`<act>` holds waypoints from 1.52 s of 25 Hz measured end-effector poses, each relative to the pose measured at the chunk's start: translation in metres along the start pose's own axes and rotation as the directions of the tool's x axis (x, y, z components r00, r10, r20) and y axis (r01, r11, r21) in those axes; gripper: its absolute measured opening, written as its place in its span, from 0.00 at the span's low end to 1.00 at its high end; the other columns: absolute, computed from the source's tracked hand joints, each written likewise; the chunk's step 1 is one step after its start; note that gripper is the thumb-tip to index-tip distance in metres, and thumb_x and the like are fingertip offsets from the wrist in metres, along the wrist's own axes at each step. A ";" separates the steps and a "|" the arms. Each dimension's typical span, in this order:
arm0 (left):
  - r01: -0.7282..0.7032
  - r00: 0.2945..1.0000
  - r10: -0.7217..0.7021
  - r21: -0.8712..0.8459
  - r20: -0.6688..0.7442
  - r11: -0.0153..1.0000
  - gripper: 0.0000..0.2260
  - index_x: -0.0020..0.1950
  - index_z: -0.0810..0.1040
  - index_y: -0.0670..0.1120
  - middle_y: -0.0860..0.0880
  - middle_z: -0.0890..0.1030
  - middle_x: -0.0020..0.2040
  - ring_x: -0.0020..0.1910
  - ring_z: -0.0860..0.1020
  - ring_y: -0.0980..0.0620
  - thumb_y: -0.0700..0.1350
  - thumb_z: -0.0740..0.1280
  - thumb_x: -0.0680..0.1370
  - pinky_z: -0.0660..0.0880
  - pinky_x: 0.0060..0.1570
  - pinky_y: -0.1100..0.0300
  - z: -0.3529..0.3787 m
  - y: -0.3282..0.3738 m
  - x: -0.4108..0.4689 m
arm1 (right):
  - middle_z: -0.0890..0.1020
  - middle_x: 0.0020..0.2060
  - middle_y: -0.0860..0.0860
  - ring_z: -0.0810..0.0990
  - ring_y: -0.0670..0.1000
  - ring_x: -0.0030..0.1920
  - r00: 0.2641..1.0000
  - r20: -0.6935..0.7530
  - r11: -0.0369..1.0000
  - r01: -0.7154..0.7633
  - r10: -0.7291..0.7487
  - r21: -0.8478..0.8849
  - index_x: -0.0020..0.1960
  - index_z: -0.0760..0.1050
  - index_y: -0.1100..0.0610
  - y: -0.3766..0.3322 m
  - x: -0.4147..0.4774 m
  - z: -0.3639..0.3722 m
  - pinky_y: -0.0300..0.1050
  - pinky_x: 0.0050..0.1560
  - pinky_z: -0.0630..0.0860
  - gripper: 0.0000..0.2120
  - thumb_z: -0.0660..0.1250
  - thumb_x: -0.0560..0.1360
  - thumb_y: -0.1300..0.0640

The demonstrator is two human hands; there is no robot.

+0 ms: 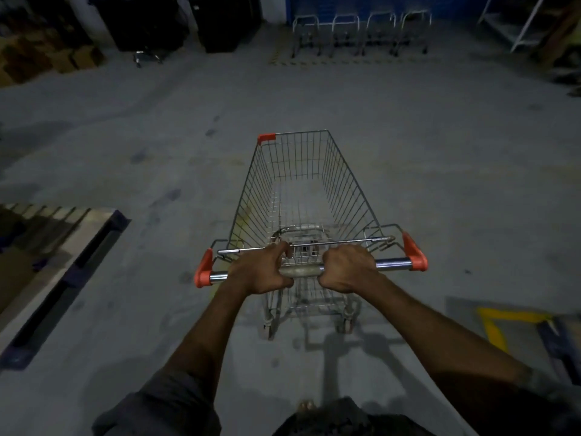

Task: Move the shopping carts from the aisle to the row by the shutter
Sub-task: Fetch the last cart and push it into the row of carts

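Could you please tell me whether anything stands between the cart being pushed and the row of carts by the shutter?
Nothing visible does. The concrete floor between the cart and the row of parked carts lies open. The pallet sits off to the left, and the black bins stand left of the row.

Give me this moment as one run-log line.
left hand: grips handle | right hand: grips handle | cart: empty, on open floor | row of carts: ahead, far end

Wire shopping cart (pixel 345 184) with orange caps stands upright, facing distant row of carts (pixel 361 29).
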State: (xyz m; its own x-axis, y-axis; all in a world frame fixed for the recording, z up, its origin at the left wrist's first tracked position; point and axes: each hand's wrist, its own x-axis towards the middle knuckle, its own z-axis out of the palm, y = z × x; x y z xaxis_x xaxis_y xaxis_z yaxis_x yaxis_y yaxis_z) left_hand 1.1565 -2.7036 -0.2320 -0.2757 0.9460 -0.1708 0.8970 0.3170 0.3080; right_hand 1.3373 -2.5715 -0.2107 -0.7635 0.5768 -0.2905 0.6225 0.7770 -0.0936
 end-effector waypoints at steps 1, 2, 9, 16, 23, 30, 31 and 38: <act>-0.019 1.000 0.019 0.022 0.012 1.000 0.24 0.57 0.71 0.60 0.55 0.82 0.50 0.47 0.80 0.50 0.65 0.67 0.64 0.77 0.47 0.53 -0.006 -0.004 0.019 | 0.85 0.51 0.56 0.83 0.58 0.52 1.000 0.007 1.000 -0.029 0.029 0.007 0.53 0.82 0.55 0.004 0.016 -0.007 0.49 0.54 0.78 0.21 0.64 0.67 0.44; -0.044 0.999 0.043 0.055 0.019 0.998 0.21 0.55 0.73 0.59 0.54 0.83 0.48 0.47 0.81 0.49 0.64 0.66 0.65 0.76 0.46 0.54 -0.011 -0.009 0.039 | 0.85 0.50 0.56 0.83 0.58 0.51 0.999 0.006 0.999 -0.050 0.050 0.015 0.52 0.82 0.55 0.008 0.032 -0.014 0.49 0.54 0.79 0.20 0.64 0.67 0.44; -0.171 0.984 0.178 0.271 -0.002 0.947 0.14 0.53 0.76 0.53 0.48 0.85 0.48 0.49 0.82 0.44 0.60 0.63 0.75 0.73 0.44 0.54 -0.040 -0.024 0.180 | 0.84 0.41 0.52 0.80 0.55 0.40 0.987 -0.095 0.990 -0.136 0.132 -0.041 0.47 0.81 0.53 0.059 0.145 -0.048 0.46 0.46 0.78 0.14 0.64 0.69 0.46; -0.167 0.986 0.165 0.250 0.031 0.954 0.16 0.44 0.80 0.52 0.50 0.84 0.41 0.43 0.82 0.48 0.62 0.62 0.69 0.72 0.39 0.58 -0.068 -0.039 0.357 | 0.77 0.32 0.48 0.75 0.51 0.33 0.973 -0.164 0.981 -0.176 0.161 -0.085 0.46 0.80 0.52 0.140 0.285 -0.081 0.43 0.38 0.71 0.13 0.65 0.70 0.44; -0.191 0.980 0.197 0.152 -0.022 0.970 0.18 0.52 0.77 0.56 0.54 0.78 0.52 0.50 0.77 0.52 0.64 0.68 0.67 0.74 0.48 0.55 -0.101 -0.057 0.527 | 0.79 0.51 0.51 0.77 0.54 0.50 0.958 -0.270 0.995 -0.096 0.100 0.030 0.66 0.73 0.53 0.223 0.423 -0.123 0.48 0.47 0.75 0.27 0.66 0.69 0.44; -0.187 0.982 0.189 0.165 0.003 0.968 0.30 0.65 0.73 0.56 0.52 0.73 0.68 0.66 0.71 0.48 0.65 0.71 0.65 0.68 0.63 0.51 -0.135 -0.062 0.700 | 0.70 0.75 0.56 0.65 0.58 0.74 0.980 -0.189 0.998 -0.065 0.060 -0.020 0.69 0.77 0.53 0.312 0.570 -0.173 0.56 0.70 0.68 0.34 0.61 0.65 0.40; -0.184 0.983 0.186 0.138 0.000 0.973 0.32 0.67 0.72 0.56 0.52 0.75 0.68 0.65 0.72 0.48 0.64 0.73 0.66 0.69 0.62 0.53 -0.141 -0.063 0.726 | 0.70 0.75 0.56 0.65 0.58 0.74 0.983 -0.169 0.998 -0.068 0.065 -0.013 0.68 0.78 0.52 0.325 0.593 -0.182 0.56 0.70 0.67 0.34 0.60 0.65 0.40; -0.235 0.972 0.235 0.064 0.018 0.970 0.44 0.79 0.64 0.54 0.49 0.72 0.74 0.70 0.71 0.46 0.64 0.73 0.65 0.71 0.68 0.53 -0.178 -0.082 0.920 | 0.74 0.70 0.54 0.72 0.56 0.69 0.976 -0.171 0.989 -0.124 0.135 0.075 0.65 0.78 0.52 0.407 0.747 -0.243 0.54 0.66 0.74 0.34 0.58 0.62 0.41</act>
State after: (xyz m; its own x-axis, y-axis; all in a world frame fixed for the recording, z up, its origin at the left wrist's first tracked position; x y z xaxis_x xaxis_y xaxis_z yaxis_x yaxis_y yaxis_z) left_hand 0.7678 -1.8474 -0.2477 -0.0511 0.9925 -0.1107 0.9569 0.0803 0.2790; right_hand 0.9786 -1.7628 -0.2344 -0.6903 0.7111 -0.1333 0.7235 0.6783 -0.1281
